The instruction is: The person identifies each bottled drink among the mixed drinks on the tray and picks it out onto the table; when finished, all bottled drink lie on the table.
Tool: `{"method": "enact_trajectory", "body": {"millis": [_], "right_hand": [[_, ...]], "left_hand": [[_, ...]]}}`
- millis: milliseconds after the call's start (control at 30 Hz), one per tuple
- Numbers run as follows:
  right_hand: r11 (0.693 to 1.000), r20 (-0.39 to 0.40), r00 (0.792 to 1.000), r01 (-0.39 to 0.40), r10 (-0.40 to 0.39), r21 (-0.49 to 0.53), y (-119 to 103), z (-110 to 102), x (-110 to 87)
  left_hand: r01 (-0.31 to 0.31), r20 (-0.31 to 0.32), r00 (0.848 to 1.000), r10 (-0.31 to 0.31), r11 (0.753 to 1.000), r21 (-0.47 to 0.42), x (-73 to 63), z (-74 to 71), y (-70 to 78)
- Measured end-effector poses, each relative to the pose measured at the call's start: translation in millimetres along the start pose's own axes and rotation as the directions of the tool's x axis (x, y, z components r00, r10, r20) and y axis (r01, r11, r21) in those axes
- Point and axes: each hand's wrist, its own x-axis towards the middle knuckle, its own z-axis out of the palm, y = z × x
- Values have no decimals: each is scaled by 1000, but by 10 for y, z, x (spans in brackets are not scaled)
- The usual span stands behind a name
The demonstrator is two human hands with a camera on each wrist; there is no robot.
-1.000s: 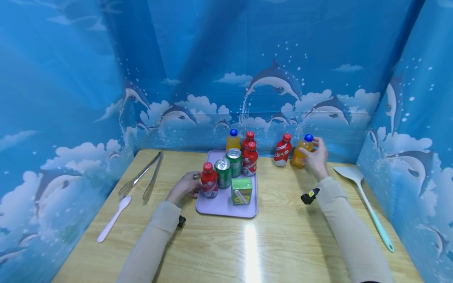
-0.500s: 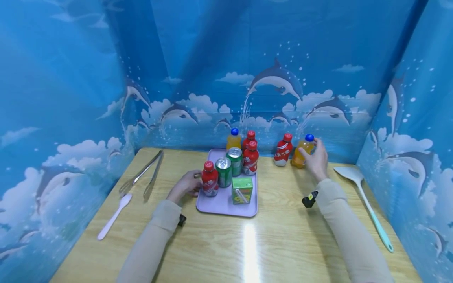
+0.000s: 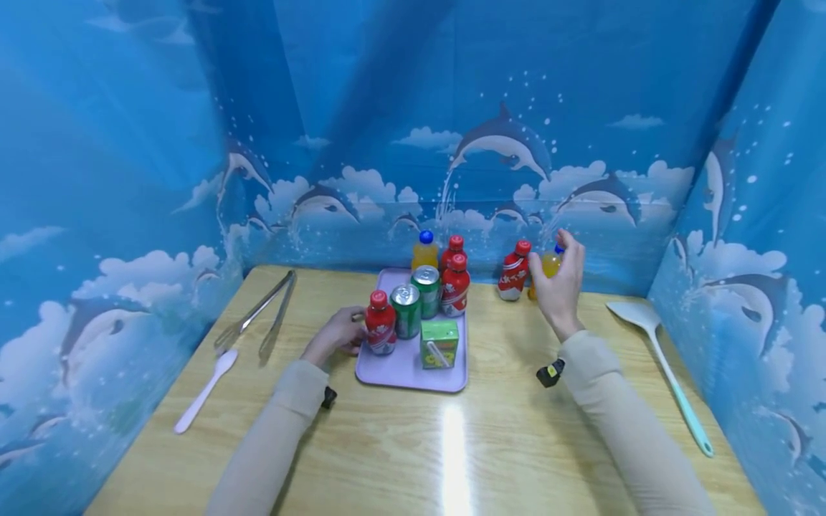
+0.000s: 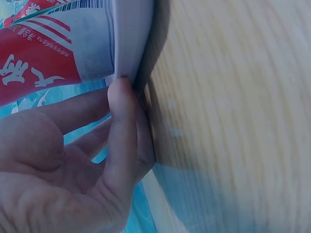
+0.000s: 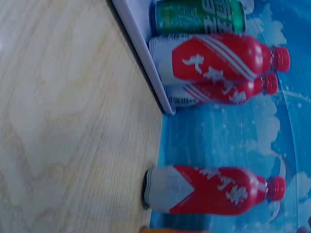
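My left hand (image 3: 334,337) pinches the left rim of the lilac tray (image 3: 413,381), thumb against the edge in the left wrist view. Beside those fingers a red bottle (image 3: 381,330) stands on the tray. Also on it are two green cans (image 3: 405,315), a green juice box (image 3: 439,345), two more red bottles (image 3: 455,287) and an orange drink bottle (image 3: 424,254). Right of the tray, my right hand (image 3: 560,294) has its fingers spread before another orange drink bottle (image 3: 551,264), which it partly hides. A red bottle (image 5: 218,190) stands close by, left of that hand.
Metal tongs (image 3: 263,313) and a lilac spoon (image 3: 205,393) lie on the left of the wooden table (image 3: 503,444). A spatula (image 3: 671,373) with a mint handle lies at the right edge. A blue dolphin curtain (image 3: 387,107) encloses the back and sides.
My right hand has let go of the orange drink bottle and shifted up and left, its fingers spread. The left hand stays at the tray rim.
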Motion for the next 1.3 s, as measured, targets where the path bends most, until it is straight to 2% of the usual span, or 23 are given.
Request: {"method": "enact_trajectory", "body": {"millis": [133, 300, 467, 700, 900, 1033, 1300], "right_hand": [[998, 91, 994, 64, -65, 17, -128, 158, -69], [996, 204, 976, 85, -83, -1, -176, 396, -201], [998, 308, 950, 56, -43, -35, -178, 590, -337], [997, 408, 913, 3, 30, -80, -194, 750, -428], [996, 466, 883, -17, 56, -87, -183, 831, -460], [995, 487, 871, -20, 67, -103, -157, 875, -479], [995, 477, 876, -22, 68, -101, -130, 907, -505]], "left_hand": [[15, -6, 1000, -15, 1000, 2, 17, -9, -7], [28, -14, 1000, -28, 1000, 12, 34, -5, -33], [38, -8, 999, -38, 999, 4, 24, 16, -67], [9, -4, 1000, -9, 1000, -7, 15, 13, -95], [0, -4, 1000, 0, 1000, -9, 12, 1, -78], [-4, -3, 1000, 4, 1000, 1, 10, 1, -62], [7, -4, 1000, -7, 1000, 15, 6, 12, 7]]}}
